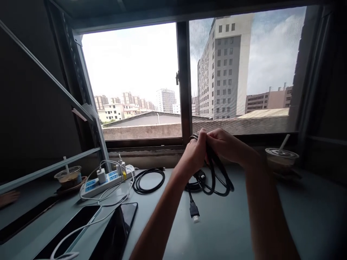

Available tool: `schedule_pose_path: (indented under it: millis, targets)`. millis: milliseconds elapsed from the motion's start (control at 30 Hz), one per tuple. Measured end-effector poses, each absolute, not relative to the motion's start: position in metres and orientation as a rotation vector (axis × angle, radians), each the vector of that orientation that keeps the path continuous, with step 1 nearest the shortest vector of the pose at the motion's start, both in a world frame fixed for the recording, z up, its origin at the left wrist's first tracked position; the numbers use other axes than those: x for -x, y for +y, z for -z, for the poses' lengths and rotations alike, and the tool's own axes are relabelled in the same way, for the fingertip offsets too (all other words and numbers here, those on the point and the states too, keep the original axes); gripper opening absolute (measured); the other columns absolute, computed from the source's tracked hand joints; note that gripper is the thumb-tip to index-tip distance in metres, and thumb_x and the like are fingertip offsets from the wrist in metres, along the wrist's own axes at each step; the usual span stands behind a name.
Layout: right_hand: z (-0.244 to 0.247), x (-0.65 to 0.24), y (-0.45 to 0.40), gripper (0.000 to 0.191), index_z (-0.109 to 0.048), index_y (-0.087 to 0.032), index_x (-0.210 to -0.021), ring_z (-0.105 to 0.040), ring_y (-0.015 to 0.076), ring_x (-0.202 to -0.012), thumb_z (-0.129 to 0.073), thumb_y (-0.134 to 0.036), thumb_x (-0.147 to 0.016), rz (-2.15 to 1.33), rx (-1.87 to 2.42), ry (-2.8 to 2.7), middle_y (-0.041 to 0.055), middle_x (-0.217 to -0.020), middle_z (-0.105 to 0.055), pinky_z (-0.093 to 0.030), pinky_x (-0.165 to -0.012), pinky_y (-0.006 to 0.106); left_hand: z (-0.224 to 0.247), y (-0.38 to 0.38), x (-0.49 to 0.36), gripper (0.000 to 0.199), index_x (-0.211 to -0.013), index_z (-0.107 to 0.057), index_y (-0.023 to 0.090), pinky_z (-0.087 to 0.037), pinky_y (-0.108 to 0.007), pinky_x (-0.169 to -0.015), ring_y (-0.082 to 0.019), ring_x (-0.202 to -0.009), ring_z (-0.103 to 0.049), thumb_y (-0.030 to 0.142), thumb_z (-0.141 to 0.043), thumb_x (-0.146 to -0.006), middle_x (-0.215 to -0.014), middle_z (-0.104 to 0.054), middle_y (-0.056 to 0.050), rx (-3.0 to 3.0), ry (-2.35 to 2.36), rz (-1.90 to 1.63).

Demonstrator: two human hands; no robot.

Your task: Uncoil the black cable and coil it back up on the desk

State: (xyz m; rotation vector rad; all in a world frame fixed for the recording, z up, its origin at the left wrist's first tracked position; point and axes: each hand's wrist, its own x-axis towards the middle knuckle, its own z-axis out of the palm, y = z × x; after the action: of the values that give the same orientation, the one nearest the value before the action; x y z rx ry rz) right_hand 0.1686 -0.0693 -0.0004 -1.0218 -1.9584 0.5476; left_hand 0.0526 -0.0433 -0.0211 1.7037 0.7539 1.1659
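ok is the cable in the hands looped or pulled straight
Looped: the black cable hangs in rounded bends below the left hand and right hand, which hold it close together.

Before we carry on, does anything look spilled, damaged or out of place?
White cables sprawl in loose loops over the power strip and across a dark flat device, which looks messy beside the neat black coil. Nothing appears spilled, and the held black cable shows no visible damage.
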Motion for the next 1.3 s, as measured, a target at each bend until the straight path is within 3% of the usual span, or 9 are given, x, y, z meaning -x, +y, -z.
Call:
schedule_pose_path:
  millis: [200, 467, 700, 833, 933, 1133, 1300]
  targets:
    - [-0.002, -0.181, -0.079, 0.056, -0.051, -0.017, -0.047, -0.046, 0.0101, -0.044, -0.045, -0.06, -0.081, -0.528, 1.004, -1.92, 0.0026, -0.045, -0.053, -0.044, -0.059, 0.027, 0.019, -0.064, -0.059, 0.067, -0.039, -0.043, 0.019, -0.035, -0.024, -0.051, -0.011, -0.045, -0.045, 0.061, -0.023, -0.087, -0.04, -0.044, -0.003, -2.003, 0.809, -1.211]
    - [-0.004, -0.166, -0.083, 0.055, -0.052, -0.018, -0.052, -0.053, 0.0146, -0.049, -0.043, -0.065, -0.079, -0.483, 1.064, -1.806, 0.004, -0.05, -0.056, -0.042, -0.051, 0.026, 0.017, -0.049, -0.06, 0.065, -0.048, -0.042, 0.018, -0.033, -0.023, -0.046, -0.01, -0.042, -0.042, 0.058, -0.013, -0.089, -0.04, -0.04, -0.001, -1.753, 0.623, -1.208]
    - [0.0, -0.152, -0.065, 0.04, -0.05, -0.018, -0.066, -0.046, 0.0094, -0.045, -0.05, -0.056, -0.079, -0.587, 1.012, -1.747, -0.0001, -0.054, -0.053, -0.038, -0.042, 0.022, 0.006, -0.039, -0.039, 0.042, -0.064, -0.05, 0.016, -0.041, -0.023, -0.053, -0.01, -0.048, -0.048, 0.044, -0.033, -0.09, -0.051, -0.051, 0.0, -1.528, 0.575, -1.147]
    - [0.0, -0.146, -0.065, 0.03, -0.049, -0.018, -0.082, -0.051, 0.0086, -0.045, -0.061, -0.044, -0.075, -0.591, 0.969, -1.659, -0.0023, -0.059, -0.056, -0.039, -0.04, 0.02, -0.002, -0.035, -0.013, 0.026, -0.078, -0.062, 0.014, -0.044, -0.022, -0.067, -0.011, -0.065, -0.058, 0.032, -0.044, -0.086, -0.07, -0.064, -0.003, -1.576, 0.565, -1.217]
    - [-0.005, -0.15, -0.068, 0.026, -0.044, -0.019, -0.085, -0.051, 0.0085, -0.04, -0.058, -0.039, -0.076, -0.548, 0.93, -1.56, -0.0048, -0.055, -0.054, -0.039, -0.039, 0.02, -0.009, -0.034, 0.004, 0.027, -0.092, -0.064, 0.012, -0.046, -0.024, -0.071, -0.015, -0.076, -0.064, 0.03, -0.045, -0.087, -0.082, -0.068, -0.008, -1.528, 0.56, -1.24]
    - [-0.017, -0.165, -0.077, 0.017, -0.04, -0.021, -0.082, -0.044, 0.0057, -0.038, -0.052, -0.03, -0.075, -0.52, 0.766, -1.254, -0.0089, -0.052, -0.043, -0.039, -0.041, 0.02, -0.02, -0.036, 0.013, 0.02, -0.085, -0.05, 0.014, -0.046, -0.019, -0.048, -0.01, -0.048, -0.058, 0.023, -0.034, -0.093, -0.059, -0.057, 0.0, -1.121, 0.419, -1.333]
    - [-0.02, -0.172, -0.09, 0.019, -0.045, -0.022, -0.086, -0.032, 0.0049, -0.039, -0.057, -0.03, -0.072, -0.573, 0.7, -1.227, -0.0078, -0.054, -0.035, -0.024, -0.035, 0.021, -0.02, -0.04, 0.012, 0.019, -0.088, -0.05, 0.013, -0.017, -0.012, -0.027, -0.003, -0.032, -0.038, 0.027, -0.038, -0.092, -0.049, -0.044, 0.005, -1.132, 0.431, -1.266]
